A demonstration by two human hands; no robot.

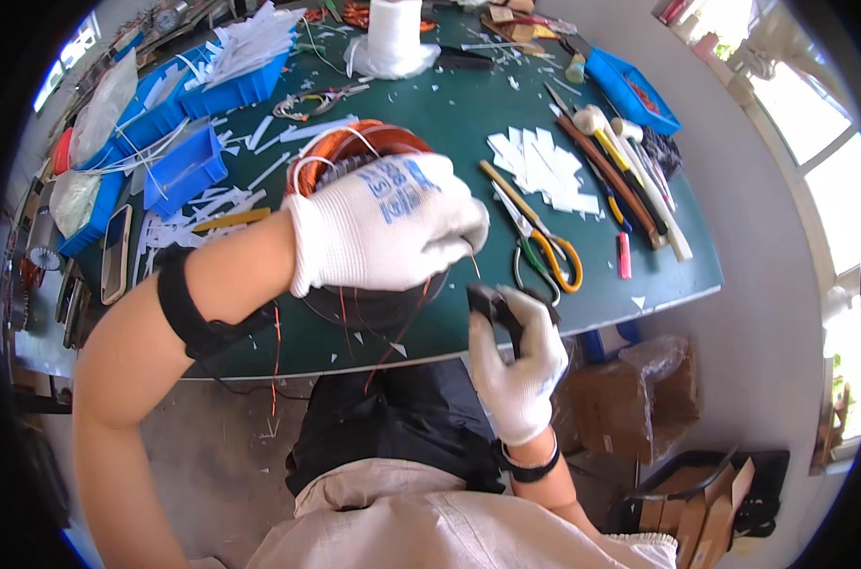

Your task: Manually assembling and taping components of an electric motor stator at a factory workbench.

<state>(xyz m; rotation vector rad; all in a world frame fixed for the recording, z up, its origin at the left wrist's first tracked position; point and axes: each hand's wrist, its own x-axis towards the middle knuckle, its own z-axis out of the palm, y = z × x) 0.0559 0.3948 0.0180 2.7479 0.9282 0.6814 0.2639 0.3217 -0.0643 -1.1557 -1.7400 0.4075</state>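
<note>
My left hand (392, 223), in a white knitted glove with blue print, reaches over a round motor stator (392, 137) with copper windings. Its fingertips pinch a thin copper wire (476, 264) whose end points down to the right. The hand covers much of the stator, and several loose wires hang from it past the table edge. Just right of that wire end, my gloved right hand (525, 365) is closed around a small black tool (492, 305). Fingers hide most of the tool, so I cannot tell its exact kind. The tool and wire look apart.
Scissors (554, 256), white paper strips (541, 169), mallets (629, 133) and a pink-red marker-like piece (624, 256) lie right on the green table (430, 114). Blue bins (185, 171) and a phone (117, 254) sit left. A white spool (394, 38) stands behind. Cardboard box (629, 398) below right.
</note>
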